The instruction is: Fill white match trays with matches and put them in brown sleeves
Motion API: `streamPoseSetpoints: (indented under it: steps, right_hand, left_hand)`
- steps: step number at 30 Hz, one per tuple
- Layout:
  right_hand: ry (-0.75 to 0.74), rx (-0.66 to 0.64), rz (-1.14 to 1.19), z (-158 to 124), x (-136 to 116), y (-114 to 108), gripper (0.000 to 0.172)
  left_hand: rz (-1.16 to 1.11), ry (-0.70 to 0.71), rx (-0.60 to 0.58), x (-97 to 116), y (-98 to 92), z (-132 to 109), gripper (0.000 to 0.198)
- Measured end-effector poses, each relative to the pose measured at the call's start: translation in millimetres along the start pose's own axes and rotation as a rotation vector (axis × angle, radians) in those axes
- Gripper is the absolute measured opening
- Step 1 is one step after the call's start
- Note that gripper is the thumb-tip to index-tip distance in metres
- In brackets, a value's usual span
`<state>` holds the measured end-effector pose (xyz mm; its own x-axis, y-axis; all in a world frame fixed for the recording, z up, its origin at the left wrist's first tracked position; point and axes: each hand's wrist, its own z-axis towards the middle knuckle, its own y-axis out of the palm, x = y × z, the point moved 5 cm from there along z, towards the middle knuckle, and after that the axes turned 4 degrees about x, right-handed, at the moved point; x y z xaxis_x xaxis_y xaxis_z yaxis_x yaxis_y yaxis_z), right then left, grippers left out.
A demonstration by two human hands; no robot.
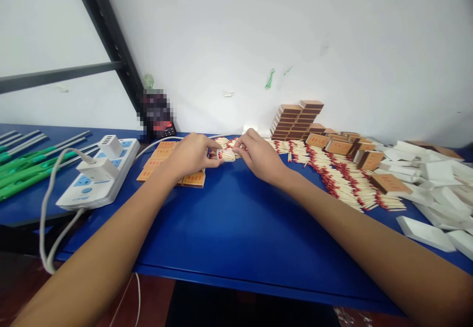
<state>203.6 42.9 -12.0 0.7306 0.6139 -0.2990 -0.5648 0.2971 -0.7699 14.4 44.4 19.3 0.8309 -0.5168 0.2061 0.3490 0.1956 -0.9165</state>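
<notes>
My left hand (192,155) is closed around the left end of a small white matchbox tray (228,158), with thumb and fingers gripping it. Red-tipped matches show in the tray. At its right end my right hand (258,153) has thumb and forefinger pinched together; what lies between those fingertips is too small to make out. Beneath and left of my left hand are orange matchboxes (158,153) laid in rows. Loose matches (342,179) spread behind both hands and far to the right in bands.
Stacked matchboxes (295,120) stand against the white wall, with more matchboxes (338,146) scattered beside them. White empty trays (439,179) heap at the right. On the left lie a power strip (99,179) with a cable and green-handled rods (37,164). The blue table (229,228) has a front edge.
</notes>
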Motion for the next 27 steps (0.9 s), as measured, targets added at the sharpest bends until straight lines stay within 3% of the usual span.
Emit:
streamPoseSetpoints:
  steps: [4,10,16,27]
  right_hand:
    - [-0.041,-0.019,-0.031,-1,-5,4,0.010]
    - [0.015,0.035,0.011,-1,5,-4,0.018]
    - [-0.035,-0.139,-0.057,-5,13,12,0.012]
    - [-0.039,-0.155,-0.067,-8,12,11,0.007]
  left_hand:
    - [-0.105,0.061,0.012,7,2.9,0,0.034]
    - [-0.010,-0.063,0.037,1,-5.8,-1,0.037]
    - [0.056,-0.108,0.083,-4,-11.4,-1,0.039]
    - [0.064,-0.102,0.078,-3,-10.0,0,0.040]
